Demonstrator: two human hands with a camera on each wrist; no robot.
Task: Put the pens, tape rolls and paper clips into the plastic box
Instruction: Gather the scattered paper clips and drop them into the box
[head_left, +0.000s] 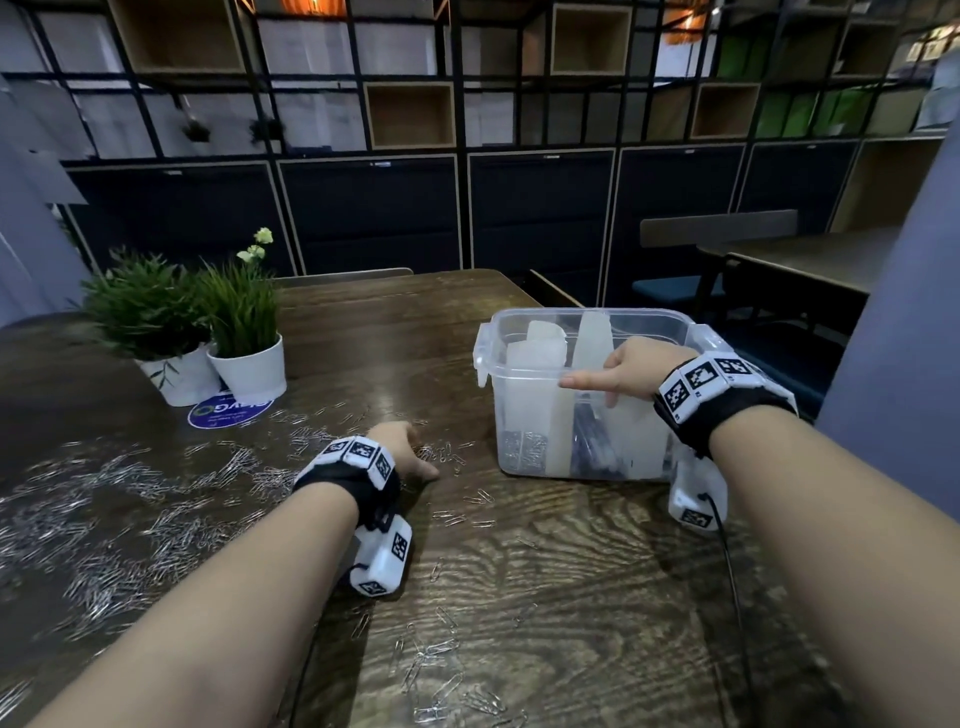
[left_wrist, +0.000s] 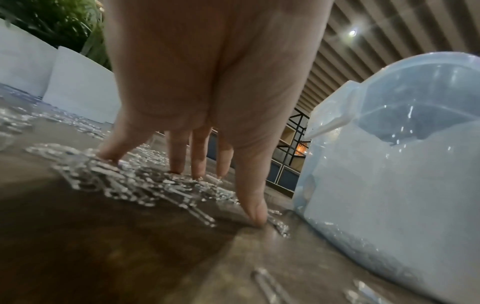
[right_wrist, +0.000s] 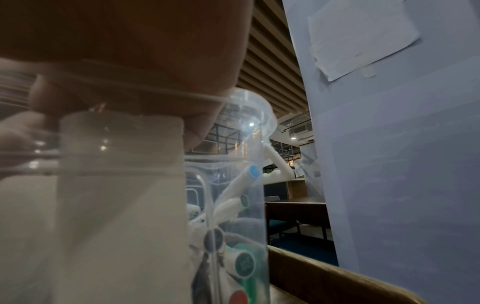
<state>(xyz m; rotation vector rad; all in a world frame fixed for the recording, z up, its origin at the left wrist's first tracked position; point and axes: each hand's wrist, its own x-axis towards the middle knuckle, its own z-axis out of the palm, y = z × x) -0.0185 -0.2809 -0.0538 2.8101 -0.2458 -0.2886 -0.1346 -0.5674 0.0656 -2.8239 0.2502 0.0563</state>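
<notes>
A clear plastic box (head_left: 571, 313) stands on the right of the wooden table. My right hand (head_left: 613, 379) holds its near rim, index finger lying along the edge. Through the box wall (right_wrist: 228, 164) in the right wrist view I see marker pens (right_wrist: 244, 265) and a white roll-like shape (right_wrist: 119, 185). Some paper clips (head_left: 522, 452) lie in the box's left compartment. Silver paper clips (head_left: 156, 488) are strewn over the left of the table. My left hand (head_left: 421, 457) rests fingertips-down on a patch of clips (left_wrist: 145, 185) just left of the box (left_wrist: 389, 185), fingers spread and nearly straight.
Two potted plants in white pots (head_left: 249, 364) and a blue round sticker (head_left: 228, 413) sit at the back left. A grey-blue pillar (head_left: 909, 364) rises close on the right. More clips (head_left: 441, 670) lie near the table's (head_left: 571, 571) front edge.
</notes>
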